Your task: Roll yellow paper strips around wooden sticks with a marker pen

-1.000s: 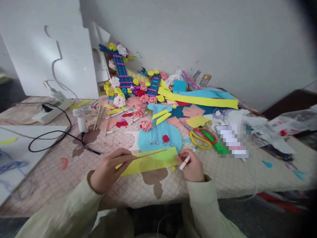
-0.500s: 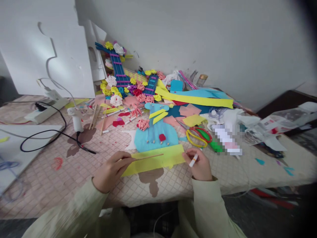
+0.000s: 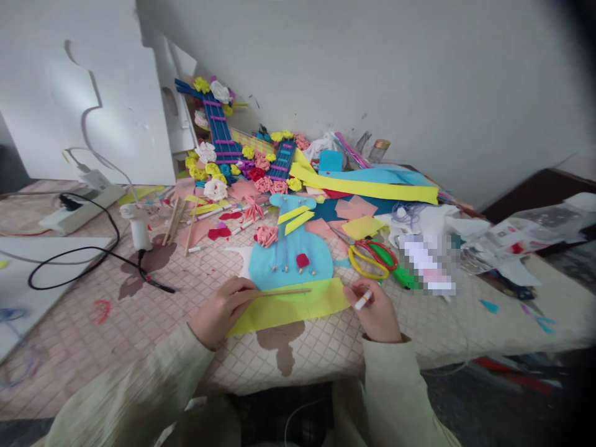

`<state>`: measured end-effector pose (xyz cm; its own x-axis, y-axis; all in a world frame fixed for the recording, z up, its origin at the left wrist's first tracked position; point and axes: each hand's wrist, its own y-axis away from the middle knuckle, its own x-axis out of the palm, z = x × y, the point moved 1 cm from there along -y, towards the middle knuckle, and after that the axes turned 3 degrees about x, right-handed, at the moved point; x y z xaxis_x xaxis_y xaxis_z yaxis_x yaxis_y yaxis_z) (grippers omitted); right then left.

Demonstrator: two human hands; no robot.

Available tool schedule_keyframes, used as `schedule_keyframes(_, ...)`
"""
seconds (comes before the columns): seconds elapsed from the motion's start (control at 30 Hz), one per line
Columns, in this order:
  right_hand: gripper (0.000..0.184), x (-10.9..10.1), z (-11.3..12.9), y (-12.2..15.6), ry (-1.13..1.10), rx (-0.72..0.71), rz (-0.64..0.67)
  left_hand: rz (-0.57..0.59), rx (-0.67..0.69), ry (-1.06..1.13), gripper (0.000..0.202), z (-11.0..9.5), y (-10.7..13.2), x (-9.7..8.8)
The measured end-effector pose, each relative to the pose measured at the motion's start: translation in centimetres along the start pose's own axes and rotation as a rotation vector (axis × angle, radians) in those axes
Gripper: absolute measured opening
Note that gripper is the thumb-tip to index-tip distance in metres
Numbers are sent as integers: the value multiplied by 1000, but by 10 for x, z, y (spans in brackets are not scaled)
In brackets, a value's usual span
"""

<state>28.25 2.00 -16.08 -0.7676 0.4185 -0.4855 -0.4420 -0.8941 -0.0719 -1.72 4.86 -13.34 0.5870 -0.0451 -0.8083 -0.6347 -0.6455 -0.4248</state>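
A yellow paper strip (image 3: pixel 288 310) lies flat on the cloth in front of me. My left hand (image 3: pixel 228 310) pinches a thin wooden stick (image 3: pixel 286 292), which runs lengthwise over the upper part of the strip. At the strip's right end is my right hand (image 3: pixel 375 310), with fingers curled around a white marker (image 3: pixel 364 300) and fingertips touching the paper. Just beyond the strip rests a blue guitar-shaped cutout (image 3: pixel 291 261) with strings, a red patch and two small yellow pieces on it.
Scissors (image 3: pixel 372 259) with yellow and red handles lie right of the cutout. A white glue gun (image 3: pixel 139 233) stands at left with its black cable. Behind are crepe paper flowers (image 3: pixel 261 177), a long yellow strip (image 3: pixel 372 188) and a power strip (image 3: pixel 84 208).
The stick has moved slightly towards the strip's upper edge with my left hand, lying closer to parallel with it. My right hand stays at the strip's right end with the marker.
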Motion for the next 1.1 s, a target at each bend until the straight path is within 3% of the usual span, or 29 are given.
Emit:
schedule_keyframes(0.2, 24, 5, 6, 2, 67, -44, -40, -6, -2, -2, 26, 3, -2, 1)
schedule_keyframes(0.43, 14, 1, 15, 16, 176, -60, -254, -22, -12, 5, 25, 3, -11, -4)
schedule_keyframes(0.6, 19, 1, 21, 22, 249, -112, -272, -22, -6, 8, 25, 5, -14, -2)
schedule_keyframes(0.8, 13, -15, 22, 34, 160, -278, -405, -15, 55, -22, 22, 10, -14, 6)
schedule_keyframes(0.87, 9, -18, 20, 36, 117, -342, -383, -28, 63, -20, 22, 10, -14, 8)
schedule_keyframes(0.97, 7, -14, 15, 33, 178, -396, -229, -21, 68, -17, 20, 10, -14, 10)
schedule_keyframes(1.1, 15, -2, 8, 21, 294, -376, -72, -9, 75, -6, 19, 10, -13, 9)
